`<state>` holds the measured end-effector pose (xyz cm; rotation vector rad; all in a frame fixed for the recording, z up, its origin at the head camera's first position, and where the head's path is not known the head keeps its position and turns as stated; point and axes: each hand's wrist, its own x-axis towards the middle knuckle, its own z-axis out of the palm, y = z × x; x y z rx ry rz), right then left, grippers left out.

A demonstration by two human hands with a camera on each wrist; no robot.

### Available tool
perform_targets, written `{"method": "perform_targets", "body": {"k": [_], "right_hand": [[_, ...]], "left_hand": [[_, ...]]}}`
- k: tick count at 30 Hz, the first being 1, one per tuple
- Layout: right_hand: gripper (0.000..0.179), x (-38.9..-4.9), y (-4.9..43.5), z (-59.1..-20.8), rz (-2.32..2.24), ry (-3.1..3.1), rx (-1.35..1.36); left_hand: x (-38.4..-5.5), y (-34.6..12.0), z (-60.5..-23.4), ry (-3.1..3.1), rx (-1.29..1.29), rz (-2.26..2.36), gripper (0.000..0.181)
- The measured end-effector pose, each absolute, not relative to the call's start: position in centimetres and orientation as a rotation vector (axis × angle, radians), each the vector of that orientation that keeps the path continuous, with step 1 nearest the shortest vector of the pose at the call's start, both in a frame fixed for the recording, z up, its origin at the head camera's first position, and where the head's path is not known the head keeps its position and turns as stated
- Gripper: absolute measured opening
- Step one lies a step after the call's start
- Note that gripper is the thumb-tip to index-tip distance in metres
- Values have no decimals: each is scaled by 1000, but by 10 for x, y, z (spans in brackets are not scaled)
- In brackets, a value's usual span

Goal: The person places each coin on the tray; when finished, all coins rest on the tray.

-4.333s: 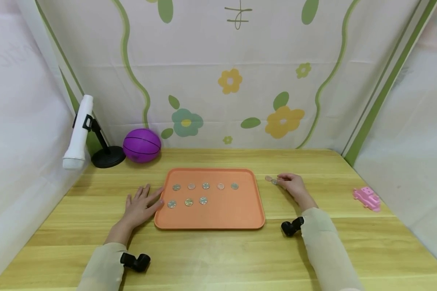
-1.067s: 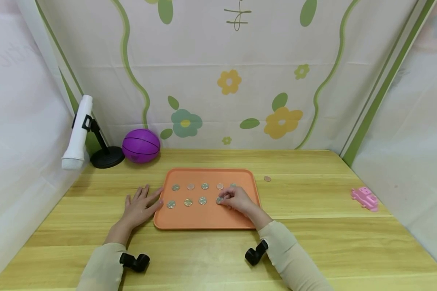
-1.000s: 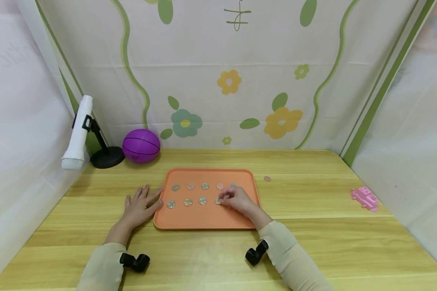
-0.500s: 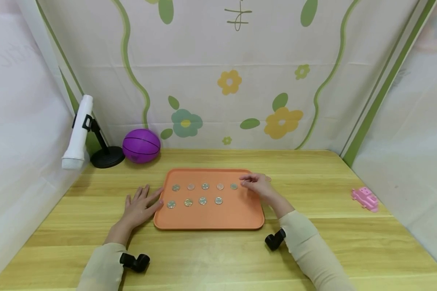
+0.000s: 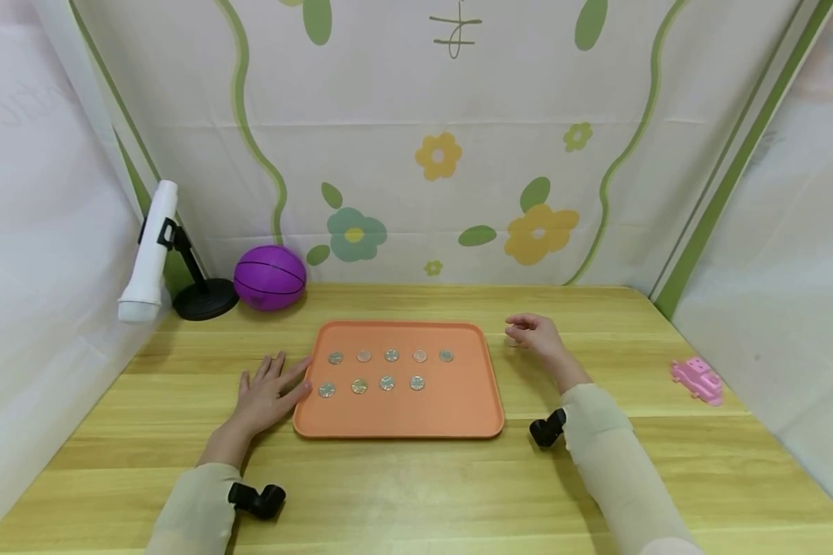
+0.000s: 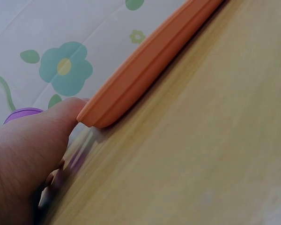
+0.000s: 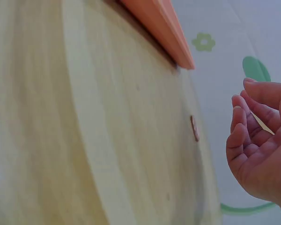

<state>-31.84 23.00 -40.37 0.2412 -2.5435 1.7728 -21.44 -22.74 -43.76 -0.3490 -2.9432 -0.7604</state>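
My left hand lies spread on the table, its thumb and index finger touching the left rim of an orange tray. In the left wrist view the thumb meets the tray's corner. Two rows of coins lie flat in the tray; the front row ends with a silvery coin, the back row with another silvery coin. Right of the tray, my right hand hovers with loosely bent fingers over a copper-coloured coin on the table. The right wrist view shows a gap between fingers and coin, and nothing held.
A white microphone on a black stand and a purple ball stand at the back left. A pink toy car lies at the far right. Patterned cloth walls enclose the wooden table.
My right hand set a silvery coin at the end of the tray's front row, released it, and moved right to the copper-coloured coin. The left hand stayed in place.
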Motion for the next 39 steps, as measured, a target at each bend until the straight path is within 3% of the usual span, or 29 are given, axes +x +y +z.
{"method": "perform_targets", "body": {"k": [21, 39], "right_hand": [[42, -327, 249, -428, 1660, -2664, 6], [29, -325, 240, -431, 1359, -2797, 37]], "left_hand": [[-216, -226, -437, -2941, -346, -773, 56], [-214, -227, -437, -2949, -348, -769, 56]]}}
